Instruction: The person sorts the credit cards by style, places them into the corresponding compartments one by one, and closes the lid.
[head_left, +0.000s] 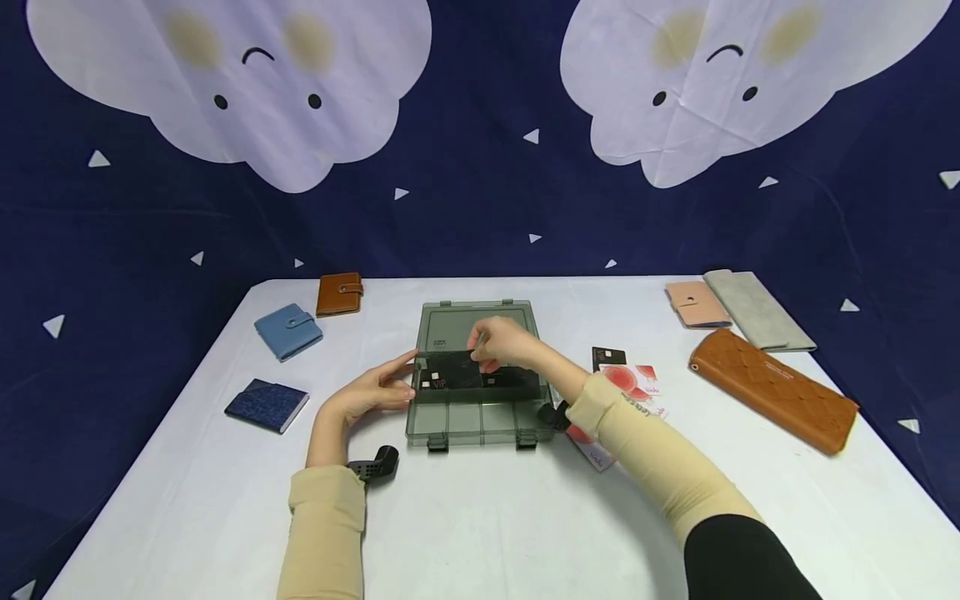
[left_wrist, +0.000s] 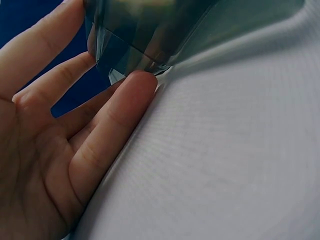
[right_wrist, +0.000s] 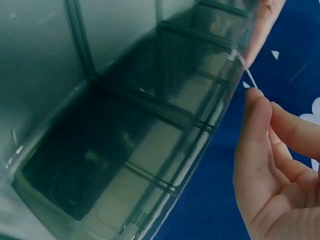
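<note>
An open translucent green plastic box [head_left: 465,422] with dividers lies mid-table. Black cards, one marked VIP [head_left: 448,372], show in its middle row. My right hand [head_left: 504,342] reaches over the row and pinches a thin black card by its upper edge; its pale, thin edge [right_wrist: 246,70] shows edge-on in the right wrist view. At the box's left side my left hand [head_left: 372,389] holds the plastic with its thumb on the near corner and its fingers along the far part. In the left wrist view the thumb [left_wrist: 137,90] covers that corner, and some fingertips are hidden behind the plastic.
Red-and-white cards [head_left: 630,380] and a black card [head_left: 608,357] lie right of the box, partly under my right forearm. A brown long wallet [head_left: 772,387], grey wallet [head_left: 757,310] and pink wallet [head_left: 696,303] lie right. Brown [head_left: 339,294], light-blue [head_left: 288,331] and navy [head_left: 266,405] wallets lie left.
</note>
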